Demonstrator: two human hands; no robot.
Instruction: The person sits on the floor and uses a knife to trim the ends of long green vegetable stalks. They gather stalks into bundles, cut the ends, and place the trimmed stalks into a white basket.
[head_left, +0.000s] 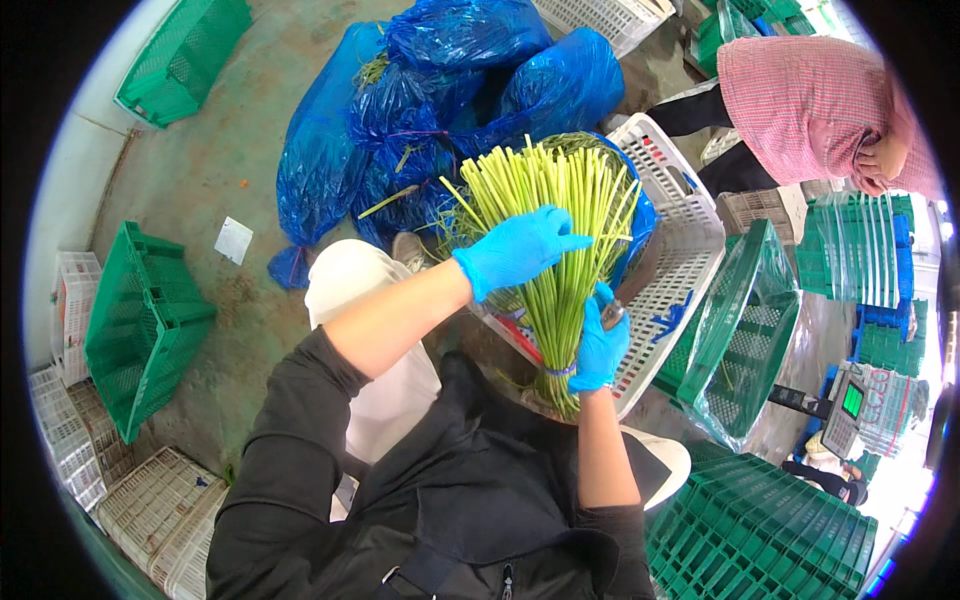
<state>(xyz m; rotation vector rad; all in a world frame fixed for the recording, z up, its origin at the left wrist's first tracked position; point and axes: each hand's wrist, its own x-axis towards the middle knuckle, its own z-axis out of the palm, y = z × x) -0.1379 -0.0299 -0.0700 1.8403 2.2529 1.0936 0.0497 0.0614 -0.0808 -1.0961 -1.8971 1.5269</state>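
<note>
A fanned bundle of long green stalks (560, 290) with pale cut ends stands before my knees, bound near its lower end by a purple band (560, 370). My left hand (525, 250), in a blue glove, lies across the upper stalks with one finger stretched to the right. At the bundle's right side, my right hand (600, 350), also gloved in blue, is closed around a small brownish-grey object (611, 315), whose kind I cannot make out. A white slatted crate (685, 245) sits behind and right of the bundle, with a blue plastic liner (640, 235) beside the stalks.
Full blue plastic bags (440, 100) are heaped ahead. Green crates (150, 325) stand at left, and stacked ones (760, 530) at lower right. A person in a pink checked garment (800, 110) stands at upper right. A scale with a lit display (850, 405) is at right.
</note>
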